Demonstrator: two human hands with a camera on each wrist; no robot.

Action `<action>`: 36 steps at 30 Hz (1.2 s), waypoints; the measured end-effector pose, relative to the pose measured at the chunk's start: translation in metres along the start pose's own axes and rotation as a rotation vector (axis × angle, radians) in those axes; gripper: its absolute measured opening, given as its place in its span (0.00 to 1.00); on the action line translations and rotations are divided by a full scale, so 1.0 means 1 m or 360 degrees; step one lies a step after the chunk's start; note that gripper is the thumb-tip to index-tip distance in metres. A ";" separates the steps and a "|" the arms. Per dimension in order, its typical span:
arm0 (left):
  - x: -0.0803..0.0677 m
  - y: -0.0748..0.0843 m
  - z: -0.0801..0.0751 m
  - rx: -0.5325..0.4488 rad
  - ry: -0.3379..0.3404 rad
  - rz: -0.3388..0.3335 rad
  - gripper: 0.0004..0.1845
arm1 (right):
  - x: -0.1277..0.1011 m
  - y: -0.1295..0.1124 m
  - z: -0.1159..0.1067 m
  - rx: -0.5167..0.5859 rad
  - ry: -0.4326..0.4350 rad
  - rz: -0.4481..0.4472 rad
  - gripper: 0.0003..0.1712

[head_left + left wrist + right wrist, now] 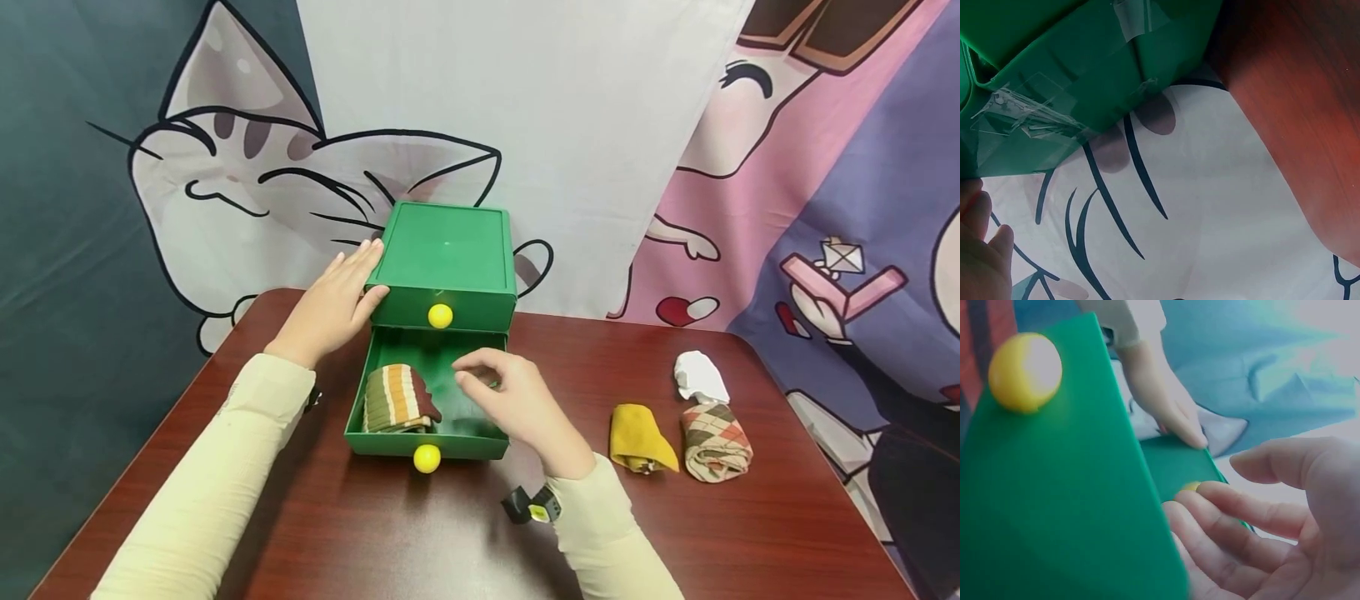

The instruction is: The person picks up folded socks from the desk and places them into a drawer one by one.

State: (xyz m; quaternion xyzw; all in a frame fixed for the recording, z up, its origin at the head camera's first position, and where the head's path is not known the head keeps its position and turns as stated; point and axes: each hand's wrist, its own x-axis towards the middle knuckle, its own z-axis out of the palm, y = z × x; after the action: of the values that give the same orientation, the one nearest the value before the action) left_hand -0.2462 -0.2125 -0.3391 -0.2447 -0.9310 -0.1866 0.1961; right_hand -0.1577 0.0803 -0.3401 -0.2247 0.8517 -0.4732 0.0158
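Note:
A green two-drawer box stands on the table, its lower drawer pulled out and its upper one in. My left hand rests against the box's left side near the top edge, fingers extended. Above the right part of the lower drawer hovers my right hand, fingers loosely bent. In the right wrist view, thumb and fingers are apart with nothing between them. A folded striped knit bundle, like a sock, lies in the drawer's left half. Each drawer front has a yellow ball knob.
On the table's right side lie a mustard-yellow folded bundle, a rolled argyle sock-like bundle and a crumpled white cloth. A cartoon-printed curtain hangs behind the dark red table. Clear tape covers parts of the box.

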 end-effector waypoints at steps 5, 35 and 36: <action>0.001 0.001 0.000 0.0002 -0.0008 -0.0004 0.35 | -0.013 0.011 -0.023 -0.0043 0.0142 -0.0021 0.10; 0.001 0.003 -0.001 -0.0015 -0.0003 -0.0011 0.35 | -0.077 0.113 -0.122 -0.0746 0.0251 0.0472 0.23; 0.000 0.003 -0.001 -0.0014 -0.0001 -0.0011 0.35 | -0.078 0.116 -0.123 -0.0750 0.0245 0.0492 0.24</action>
State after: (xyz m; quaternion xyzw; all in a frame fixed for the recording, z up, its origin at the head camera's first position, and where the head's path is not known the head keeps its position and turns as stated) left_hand -0.2449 -0.2105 -0.3375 -0.2425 -0.9311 -0.1912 0.1940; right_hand -0.1595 0.2626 -0.3810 -0.0533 0.9610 -0.2698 -0.0296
